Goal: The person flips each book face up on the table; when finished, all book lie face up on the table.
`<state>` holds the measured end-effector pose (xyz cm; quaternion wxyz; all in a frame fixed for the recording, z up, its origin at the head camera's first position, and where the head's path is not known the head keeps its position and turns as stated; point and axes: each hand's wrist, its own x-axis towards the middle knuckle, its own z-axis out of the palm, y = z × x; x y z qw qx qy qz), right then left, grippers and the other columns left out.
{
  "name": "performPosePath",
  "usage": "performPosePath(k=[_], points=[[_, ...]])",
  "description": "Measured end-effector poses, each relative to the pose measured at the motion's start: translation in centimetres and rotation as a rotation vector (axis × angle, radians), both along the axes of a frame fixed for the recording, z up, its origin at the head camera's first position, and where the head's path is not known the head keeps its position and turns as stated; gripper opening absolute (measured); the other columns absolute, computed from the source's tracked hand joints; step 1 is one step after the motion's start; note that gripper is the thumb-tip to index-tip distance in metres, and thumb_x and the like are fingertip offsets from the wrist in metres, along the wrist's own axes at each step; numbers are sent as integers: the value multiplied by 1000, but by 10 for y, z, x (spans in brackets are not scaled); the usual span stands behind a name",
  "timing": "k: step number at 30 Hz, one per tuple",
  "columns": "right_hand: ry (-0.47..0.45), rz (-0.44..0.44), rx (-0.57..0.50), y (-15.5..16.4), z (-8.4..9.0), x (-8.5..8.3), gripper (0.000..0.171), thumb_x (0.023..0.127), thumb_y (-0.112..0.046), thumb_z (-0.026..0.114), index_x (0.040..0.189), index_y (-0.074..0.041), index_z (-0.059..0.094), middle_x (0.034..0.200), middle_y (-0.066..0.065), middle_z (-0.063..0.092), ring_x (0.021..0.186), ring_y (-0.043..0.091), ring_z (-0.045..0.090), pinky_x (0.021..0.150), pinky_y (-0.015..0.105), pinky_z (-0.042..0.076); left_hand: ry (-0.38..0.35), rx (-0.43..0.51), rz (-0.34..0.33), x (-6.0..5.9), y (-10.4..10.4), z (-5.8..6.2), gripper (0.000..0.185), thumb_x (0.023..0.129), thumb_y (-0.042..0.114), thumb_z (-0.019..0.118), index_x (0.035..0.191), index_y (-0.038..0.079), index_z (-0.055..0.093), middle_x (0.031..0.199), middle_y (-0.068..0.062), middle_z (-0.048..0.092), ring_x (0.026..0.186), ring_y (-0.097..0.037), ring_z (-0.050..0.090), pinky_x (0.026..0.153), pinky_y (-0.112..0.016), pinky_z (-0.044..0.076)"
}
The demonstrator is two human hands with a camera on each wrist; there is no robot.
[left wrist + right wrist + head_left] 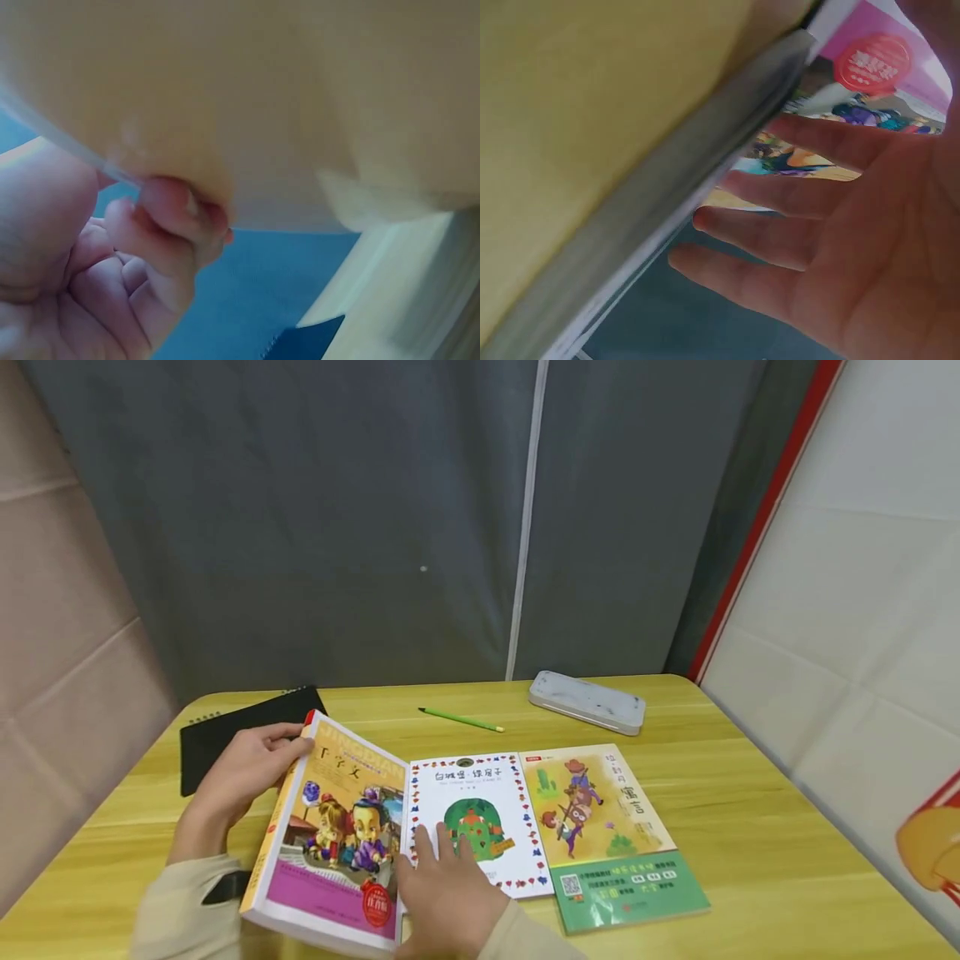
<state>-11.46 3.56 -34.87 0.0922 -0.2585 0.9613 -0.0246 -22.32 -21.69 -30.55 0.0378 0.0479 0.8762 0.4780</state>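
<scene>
My left hand (243, 777) grips the upper left edge of a thick orange and purple picture book (337, 793), holding it tilted with that side raised. Curled fingers (169, 225) show at the book's edge in the left wrist view. The book's right edge is beside a white book (465, 789) with a colourful border. Over the lower part of that white book, my right hand (453, 893) is spread with straight fingers. Its fingertips (705, 217) lie right at a book's page edge in the right wrist view. A yellow and green book (615, 827) adjoins the white one.
Behind the left hand lies a black spiral notebook (217, 743), partly covered. A green pencil (461, 720) rests farther back on the wooden table (780, 860). Near the back right is a pale pencil case (588, 702). A dark curtain (337, 527) stands beyond the table.
</scene>
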Motion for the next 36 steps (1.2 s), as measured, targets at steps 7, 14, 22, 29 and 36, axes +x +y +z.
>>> performPosePath(k=[7, 14, 22, 29, 36], points=[[67, -6, 46, -2, -9, -1, 96, 69, -70, 75, 146, -19, 47, 154, 11, 39, 141, 39, 37, 108, 55, 38, -40, -2, -19, -2, -21, -13, 76, 100, 41, 56, 149, -9, 27, 114, -21, 68, 87, -15, 70, 77, -33, 58], [90, -22, 44, -4, -8, 0, 92, 71, -66, 76, 145, -19, 49, 151, 9, 43, 139, 37, 40, 105, 54, 42, -71, 5, -42, -3, -43, -29, 74, 97, 39, 63, 146, -5, 29, 99, -13, 72, 79, -22, 71, 72, -34, 58], [61, -18, 36, -4, -9, 0, 93, 71, -67, 75, 148, -21, 47, 153, 7, 41, 140, 35, 39, 106, 54, 42, -147, -54, -61, 0, -63, -48, 76, 95, 40, 67, 148, -5, 37, 94, -10, 73, 78, -22, 69, 71, -33, 56], [51, -5, 28, -2, -8, 1, 95, 71, -69, 74, 149, -23, 44, 153, 6, 41, 140, 35, 39, 107, 53, 41, -209, -128, -159, 2, -77, -60, 72, 96, 38, 64, 149, -3, 38, 78, -6, 59, 73, -17, 55, 66, -27, 42], [90, -7, 64, 1, -11, 2, 96, 71, -75, 70, 149, -24, 45, 153, 6, 41, 139, 35, 41, 106, 52, 43, -244, -204, -248, 1, -69, -63, 73, 97, 39, 61, 149, -4, 34, 91, -6, 61, 82, -18, 53, 68, -27, 40]])
